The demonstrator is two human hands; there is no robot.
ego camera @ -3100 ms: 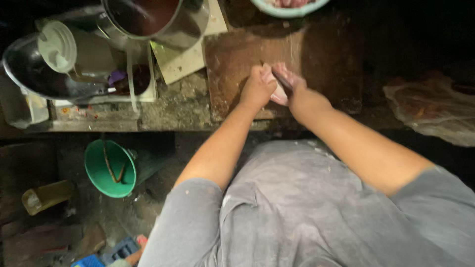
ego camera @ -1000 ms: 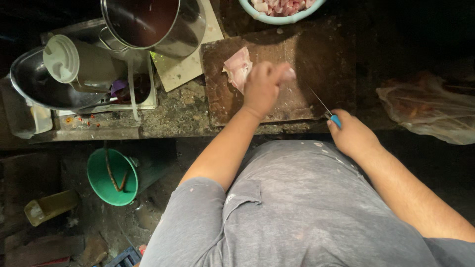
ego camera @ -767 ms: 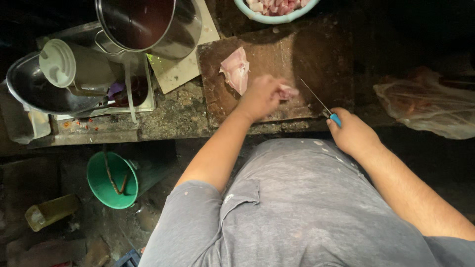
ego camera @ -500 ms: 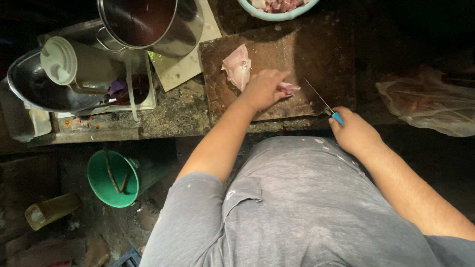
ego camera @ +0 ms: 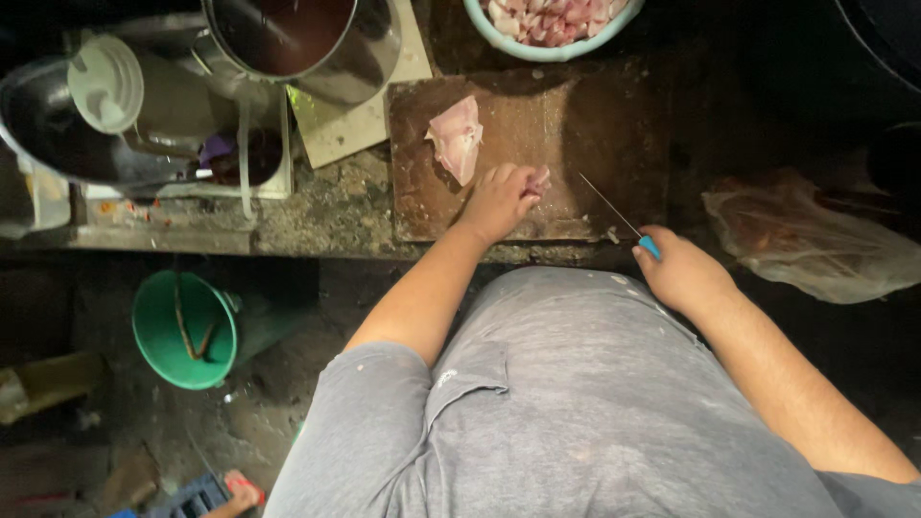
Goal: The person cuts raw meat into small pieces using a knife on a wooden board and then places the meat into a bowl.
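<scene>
My left hand rests on a dark wooden cutting board, its fingers closed on a small piece of raw meat. A larger pale pink piece of raw meat lies on the board just beyond that hand. My right hand is off the board's near right corner, gripping a thin knife with a blue handle; the blade points up and left over the board. A light blue bowl full of cut meat pieces stands at the board's far edge.
A steel pot and a dark bowl with a white lid crowd the counter at left. A plastic bag lies at right. A green bucket stands on the floor below the counter.
My left hand drew back from the large meat piece toward the board's near edge, keeping a small piece. My right hand with the knife stayed off the board's right corner.
</scene>
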